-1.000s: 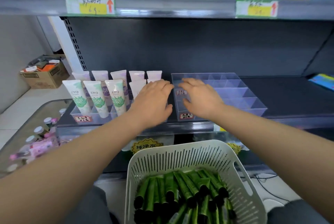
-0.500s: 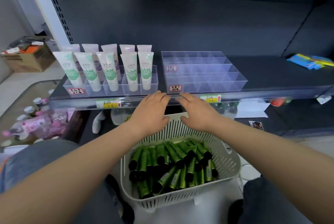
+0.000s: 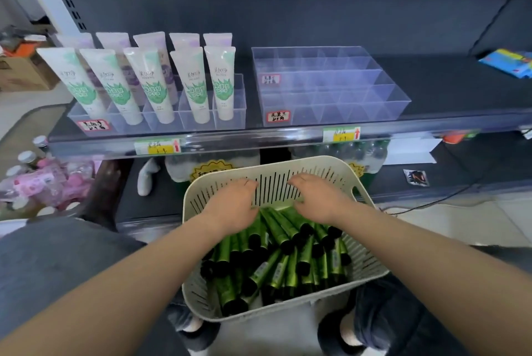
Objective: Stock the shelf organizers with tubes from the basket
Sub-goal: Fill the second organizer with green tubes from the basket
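Observation:
A cream slotted basket [image 3: 371,266] sits in front of me, filled with several green tubes [image 3: 276,263] with black caps. My left hand [image 3: 230,206] and my right hand [image 3: 319,197] reach down into its far end, fingers bent over the tubes; neither plainly holds one. On the shelf above stands a clear organizer [image 3: 331,88] with bare compartments. To its left a second clear organizer [image 3: 230,114] holds white-and-green tubes [image 3: 149,85] upright, with pale purple tubes behind them.
The dark shelf [image 3: 460,88] has a clear front rail with yellow price tags. Blue packets [image 3: 509,63] lie at its far right. Pink packs and bottles [image 3: 43,183] sit low on the left. A cardboard box [image 3: 20,68] stands further back.
Both hands dropped from the shelf organizers down into the basket. The view tilted downward with them.

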A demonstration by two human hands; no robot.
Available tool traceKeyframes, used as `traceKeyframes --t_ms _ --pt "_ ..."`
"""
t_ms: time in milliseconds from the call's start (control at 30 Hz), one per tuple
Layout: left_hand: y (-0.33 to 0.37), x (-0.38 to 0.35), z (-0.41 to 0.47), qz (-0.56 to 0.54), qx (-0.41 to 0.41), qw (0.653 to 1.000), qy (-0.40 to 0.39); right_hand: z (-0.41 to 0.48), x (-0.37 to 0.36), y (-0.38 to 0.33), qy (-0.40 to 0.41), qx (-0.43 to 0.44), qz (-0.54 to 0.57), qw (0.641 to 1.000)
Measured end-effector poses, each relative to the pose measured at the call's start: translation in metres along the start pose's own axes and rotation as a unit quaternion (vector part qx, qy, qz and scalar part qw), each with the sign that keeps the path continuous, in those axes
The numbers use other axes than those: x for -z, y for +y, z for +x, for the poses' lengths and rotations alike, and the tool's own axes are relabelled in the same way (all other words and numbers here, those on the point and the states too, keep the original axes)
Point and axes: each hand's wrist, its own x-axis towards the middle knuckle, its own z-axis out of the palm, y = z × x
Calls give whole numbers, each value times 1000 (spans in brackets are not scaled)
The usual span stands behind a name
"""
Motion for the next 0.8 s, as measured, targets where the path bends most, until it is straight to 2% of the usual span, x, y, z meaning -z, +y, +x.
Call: traceKeyframes --t_ms 500,800 --pt "-32 -81 68 -70 66 986 -137 81 -72 39 -125 -5 52 991" --pt "-50 -119 91 -76 118 973 -182 120 -103 47 -218 3 66 974"
